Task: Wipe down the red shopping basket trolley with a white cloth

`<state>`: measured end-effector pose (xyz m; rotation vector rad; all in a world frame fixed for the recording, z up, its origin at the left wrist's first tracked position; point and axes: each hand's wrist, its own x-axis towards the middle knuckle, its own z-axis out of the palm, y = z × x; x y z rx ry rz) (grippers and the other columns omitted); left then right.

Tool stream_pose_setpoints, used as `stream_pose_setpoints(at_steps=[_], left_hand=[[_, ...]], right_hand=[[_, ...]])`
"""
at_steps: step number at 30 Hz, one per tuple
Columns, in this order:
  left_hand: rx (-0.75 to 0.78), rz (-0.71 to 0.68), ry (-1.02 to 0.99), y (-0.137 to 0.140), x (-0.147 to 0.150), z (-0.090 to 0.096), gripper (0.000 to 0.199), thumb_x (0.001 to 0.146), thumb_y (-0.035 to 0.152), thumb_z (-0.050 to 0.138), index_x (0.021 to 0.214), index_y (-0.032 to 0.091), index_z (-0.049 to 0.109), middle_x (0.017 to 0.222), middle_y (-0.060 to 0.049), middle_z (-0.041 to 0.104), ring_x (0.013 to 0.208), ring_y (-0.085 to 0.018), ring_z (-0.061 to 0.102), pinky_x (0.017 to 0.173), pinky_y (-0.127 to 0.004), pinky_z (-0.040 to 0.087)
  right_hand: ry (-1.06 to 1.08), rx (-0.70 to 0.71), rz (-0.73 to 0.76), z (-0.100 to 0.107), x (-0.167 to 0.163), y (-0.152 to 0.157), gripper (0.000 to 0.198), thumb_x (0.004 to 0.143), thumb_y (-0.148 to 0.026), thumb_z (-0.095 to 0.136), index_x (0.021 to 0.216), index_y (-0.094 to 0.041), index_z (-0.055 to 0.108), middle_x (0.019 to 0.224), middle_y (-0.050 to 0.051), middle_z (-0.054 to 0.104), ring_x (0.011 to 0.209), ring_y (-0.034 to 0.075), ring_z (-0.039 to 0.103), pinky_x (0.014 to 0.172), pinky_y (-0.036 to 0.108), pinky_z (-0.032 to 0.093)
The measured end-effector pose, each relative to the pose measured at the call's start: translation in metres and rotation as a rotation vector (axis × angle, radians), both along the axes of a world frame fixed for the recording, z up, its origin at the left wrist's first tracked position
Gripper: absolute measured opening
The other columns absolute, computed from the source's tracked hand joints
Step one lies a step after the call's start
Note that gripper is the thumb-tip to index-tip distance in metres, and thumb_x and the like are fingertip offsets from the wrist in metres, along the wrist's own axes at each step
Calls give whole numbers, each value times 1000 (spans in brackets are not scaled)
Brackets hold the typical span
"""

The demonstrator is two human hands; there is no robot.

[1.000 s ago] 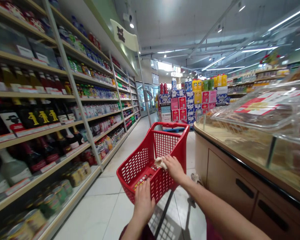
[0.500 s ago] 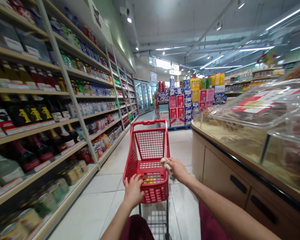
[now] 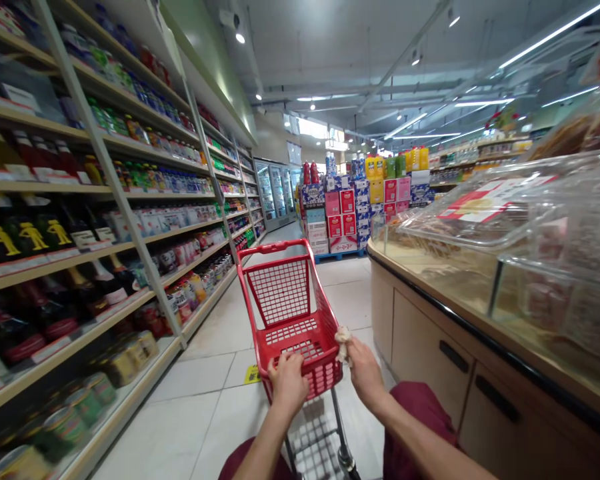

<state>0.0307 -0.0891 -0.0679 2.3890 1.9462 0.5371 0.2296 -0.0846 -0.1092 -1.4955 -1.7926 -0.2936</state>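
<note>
A small red plastic shopping cart point(image 3: 285, 287) stands right in front of me, with a bare mesh basket. Its near end is turned a little to the right. My left hand point(image 3: 290, 383) is curled over the near rim of the basket, left of its middle. At the near right corner, my right hand point(image 3: 363, 363) holds a crumpled whitish cloth point(image 3: 343, 343) against the rim. The cart's lower frame point(image 3: 340, 427) shows between my knees.
Shelves of bottles and cans point(image 3: 145, 220) run along the left. A wooden counter point(image 3: 425, 333) with clear-lidded food trays stands close on the right. Stacked drink cartons point(image 3: 340, 213) stand ahead. A yellow floor sticker point(image 3: 252, 375) lies left of the cart.
The cart has swung round, its near end moving right and its far end left. My left hand has moved right and closed over the rim. The cloth has moved down to the near right corner.
</note>
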Motion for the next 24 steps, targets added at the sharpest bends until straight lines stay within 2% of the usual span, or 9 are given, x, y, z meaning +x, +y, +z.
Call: stream_pose_setpoints(at_steps=[4,7,9,11,14,17,19,22,24], left_hand=[[-19,-26,18,6,9,0,37,58,10,41,89,23,56,102,-2,61,107,-21,44,96,-51,19],[-39,-97,30,7,20,1,38,61,10,40,93,24,56,105,-1,61,108,-19,45,97,-48,21],[-53,-156,37,7,21,2,42,63,10,39,99,25,55,112,-1,58,112,-17,43,99,-44,21],[-45,-158,67,7,15,1,49,63,8,39,109,22,51,124,-3,50,120,-17,36,103,-44,16],[-1,-126,109,11,-1,-4,59,62,3,37,119,17,44,134,-7,39,128,-19,23,106,-46,11],[30,-171,40,17,-11,-14,62,61,-1,34,121,14,42,133,-8,39,129,-18,21,105,-42,20],[52,-211,-49,23,-11,-20,66,61,-2,32,125,13,37,133,-9,39,128,-18,24,105,-41,23],[62,-250,-144,29,-11,-22,68,63,-1,30,130,12,27,134,-12,36,125,-18,30,104,-42,25],[49,-264,-161,32,-13,-20,68,64,-1,29,131,11,24,134,-13,37,124,-17,32,104,-42,25]], right_hand=[[-18,40,-6,-6,-5,2,50,74,-1,33,119,-17,49,121,10,53,110,20,49,90,39,39],[-59,36,41,-3,-24,1,47,76,-3,35,116,-20,52,122,8,52,112,20,47,92,40,38],[-99,33,102,0,-39,0,45,77,-3,36,116,-22,53,121,7,53,112,19,47,93,39,37],[-137,7,141,4,-42,-1,45,78,-3,37,117,-22,52,120,7,53,112,18,47,94,39,36],[-132,-65,51,13,-21,0,45,78,-4,37,117,-21,52,122,7,52,113,21,46,94,43,34],[-78,-99,-86,16,-4,1,44,79,-4,36,117,-19,51,124,8,49,114,24,45,93,46,33],[-88,-83,-35,12,-15,0,43,80,-5,37,116,-20,52,124,8,49,115,22,45,94,45,32],[-125,-29,126,6,-49,-2,40,81,-8,40,116,-24,52,124,5,49,116,19,43,97,39,30],[-155,-11,179,6,-56,-3,37,82,-12,42,115,-25,53,125,3,49,116,18,43,98,38,30]])
